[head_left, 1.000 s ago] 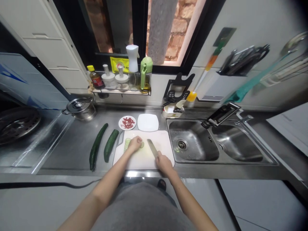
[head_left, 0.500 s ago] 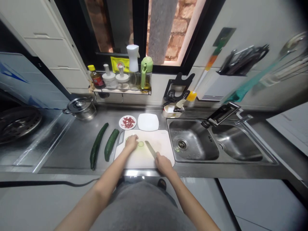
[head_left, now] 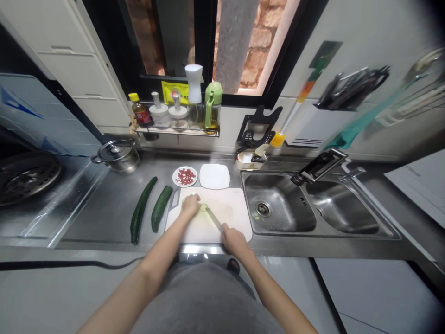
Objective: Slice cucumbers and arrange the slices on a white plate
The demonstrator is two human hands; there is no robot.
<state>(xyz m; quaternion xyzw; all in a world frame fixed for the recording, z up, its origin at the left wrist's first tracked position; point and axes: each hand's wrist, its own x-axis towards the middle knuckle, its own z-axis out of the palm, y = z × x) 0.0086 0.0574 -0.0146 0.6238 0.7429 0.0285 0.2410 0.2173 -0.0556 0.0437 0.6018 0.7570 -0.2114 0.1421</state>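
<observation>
One pale green slice (head_left: 203, 207) lies on the white cutting board (head_left: 233, 204), between the left hand (head_left: 190, 205) and the tip of the knife (head_left: 214, 220). The right hand (head_left: 234, 240) is wrapped around the knife's handle. Whether the left fingers grasp something, I cannot tell from this angle. It is wise to keep them curled, away from the edge, with the blade low.

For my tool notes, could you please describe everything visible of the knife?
The knife has a long, narrow, metallic-looking blade; the right hand grips it, hiding the handle. It slants over the white cutting board, tip forward and left, beside a pale cucumber slice. Whether it touches slice or board is unclear.
</observation>
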